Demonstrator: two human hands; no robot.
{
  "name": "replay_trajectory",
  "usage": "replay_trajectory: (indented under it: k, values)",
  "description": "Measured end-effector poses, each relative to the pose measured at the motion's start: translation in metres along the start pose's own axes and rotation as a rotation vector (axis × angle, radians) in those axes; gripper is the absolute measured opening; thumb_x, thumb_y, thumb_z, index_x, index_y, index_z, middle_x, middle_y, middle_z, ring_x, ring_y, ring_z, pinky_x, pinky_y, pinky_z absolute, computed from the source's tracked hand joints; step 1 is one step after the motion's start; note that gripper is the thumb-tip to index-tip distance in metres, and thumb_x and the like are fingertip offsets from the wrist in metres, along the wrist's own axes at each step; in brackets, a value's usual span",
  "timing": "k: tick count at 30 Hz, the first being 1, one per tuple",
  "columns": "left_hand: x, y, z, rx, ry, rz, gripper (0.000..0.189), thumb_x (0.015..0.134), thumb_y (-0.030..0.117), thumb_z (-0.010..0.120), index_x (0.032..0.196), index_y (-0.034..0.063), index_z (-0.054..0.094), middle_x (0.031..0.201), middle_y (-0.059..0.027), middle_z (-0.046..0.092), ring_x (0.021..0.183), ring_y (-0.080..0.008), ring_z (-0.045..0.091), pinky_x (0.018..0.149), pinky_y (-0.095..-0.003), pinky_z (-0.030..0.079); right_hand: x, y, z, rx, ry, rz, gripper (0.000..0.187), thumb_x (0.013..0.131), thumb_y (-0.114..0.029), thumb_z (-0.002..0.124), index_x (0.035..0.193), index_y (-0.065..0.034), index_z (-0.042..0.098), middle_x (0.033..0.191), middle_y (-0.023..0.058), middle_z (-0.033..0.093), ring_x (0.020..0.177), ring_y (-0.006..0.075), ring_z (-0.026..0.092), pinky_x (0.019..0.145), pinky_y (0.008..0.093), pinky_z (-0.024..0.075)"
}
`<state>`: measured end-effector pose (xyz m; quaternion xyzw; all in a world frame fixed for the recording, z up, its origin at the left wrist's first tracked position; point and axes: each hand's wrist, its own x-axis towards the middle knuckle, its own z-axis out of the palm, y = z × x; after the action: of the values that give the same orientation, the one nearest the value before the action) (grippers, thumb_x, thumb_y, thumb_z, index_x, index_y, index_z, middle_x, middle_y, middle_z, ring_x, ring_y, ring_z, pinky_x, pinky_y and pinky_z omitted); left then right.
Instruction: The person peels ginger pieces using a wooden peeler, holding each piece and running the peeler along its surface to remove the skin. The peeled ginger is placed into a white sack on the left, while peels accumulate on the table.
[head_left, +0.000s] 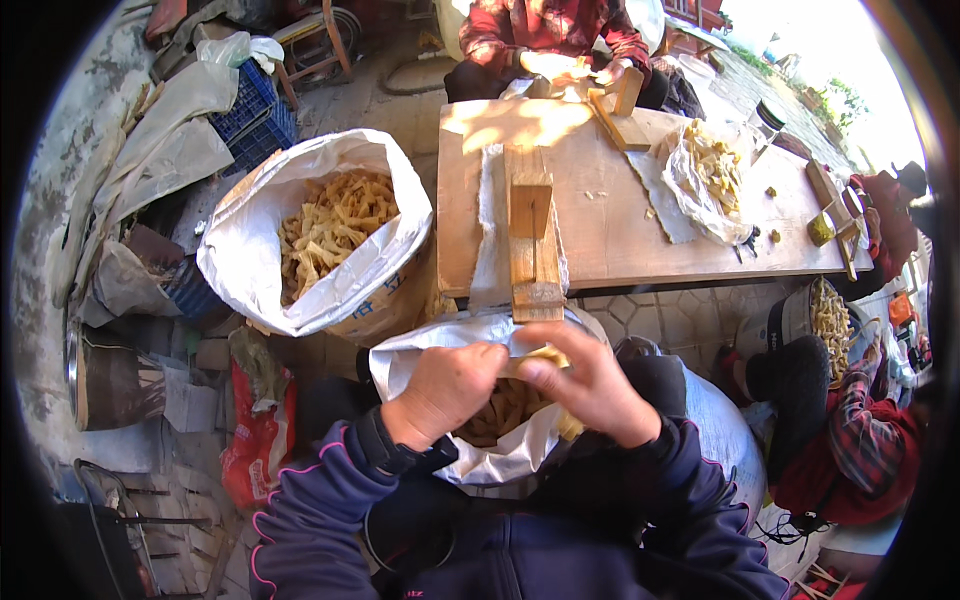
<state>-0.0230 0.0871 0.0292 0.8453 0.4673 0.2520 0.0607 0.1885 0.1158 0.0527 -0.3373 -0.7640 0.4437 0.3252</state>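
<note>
Both my hands are over an open white woven sack (517, 457) that holds brownish-yellow strip-like pieces (499, 416). My left hand (454, 382) is curled, its fingertips close to a pale yellow piece (551, 355); whether it grips anything is hidden. My right hand (592, 382) has its thumb and fingers around that piece, somewhat blurred. Just beyond the hands, a wooden block stand (536, 255) with a thin upright blade or rod lies over the near edge of the wooden table (600, 270), on a strip of whitish cloth (491, 225).
Left of the table stands a larger white sack (247, 247) of pale yellow pieces. A plastic bag (679, 184) of similar pieces lies on the table, near another wooden stand (622, 120). Co-workers sit across and at the right, near a filled bucket (780, 322). Blue crates (259, 131) stand left.
</note>
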Motion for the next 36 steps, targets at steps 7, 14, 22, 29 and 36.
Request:
replay_trajectory:
  k: [7,14,22,29,36]
  values:
    - [0.041,0.010,-0.026,-0.239,0.114,0.032,0.020,0.080,0.010,0.067,0.098,0.0033,0.063,0.080,-0.0119,0.064,0.073,-0.0291,0.066,0.062,-0.0367,0.053,0.021,-0.008,0.004,0.543,-0.021,0.360,0.051,0.095,-0.024,0.068,0.133,0.0027,0.048,0.098,0.0077,0.066,0.088,0.0080,0.059,0.073,0.0249,0.0506]
    - [0.055,-0.015,-0.031,-1.304,-0.061,-0.548,0.030,0.097,0.015,0.048,0.105,-0.0067,0.067,0.093,-0.0128,0.071,0.080,-0.0159,0.067,0.074,-0.0281,0.054,0.049,0.002,-0.008,-0.107,0.284,-0.109,0.024,0.082,-0.012,0.078,0.091,-0.0047,0.058,0.075,0.0132,0.067,0.066,0.0259,0.068,0.060,0.0336,0.0519]
    - [0.066,0.005,-0.003,-1.504,-0.466,-0.359,0.012,0.094,0.014,0.064,0.091,0.0034,0.068,0.079,-0.0001,0.064,0.075,-0.0090,0.060,0.067,-0.0244,0.048,0.058,0.025,-0.024,-0.137,0.017,-0.620,0.026,0.073,-0.016,0.082,0.069,-0.0102,0.057,0.057,0.0014,0.055,0.044,0.0208,0.050,0.044,0.0332,0.0358]
    - [0.056,-0.007,-0.007,-1.355,-0.385,-0.109,0.038,0.089,0.020,0.072,0.121,0.0002,0.066,0.114,-0.0072,0.071,0.089,-0.0075,0.065,0.076,-0.0216,0.052,0.046,0.022,-0.025,-0.228,0.416,-0.191,0.021,0.088,-0.001,0.061,0.068,-0.0015,0.055,0.056,0.0089,0.052,0.045,0.0237,0.049,0.045,0.0363,0.0382]
    - [0.059,-0.024,-0.008,-0.301,0.163,0.315,0.021,0.071,0.015,0.073,0.092,0.0122,0.068,0.068,-0.0025,0.049,0.060,-0.0207,0.057,0.051,-0.0343,0.044,0.036,0.027,-0.011,0.905,-0.282,0.598,0.035,0.102,-0.030,0.055,0.099,0.0027,0.065,0.077,0.0000,0.061,0.075,0.0083,0.056,0.066,0.0236,0.0457]
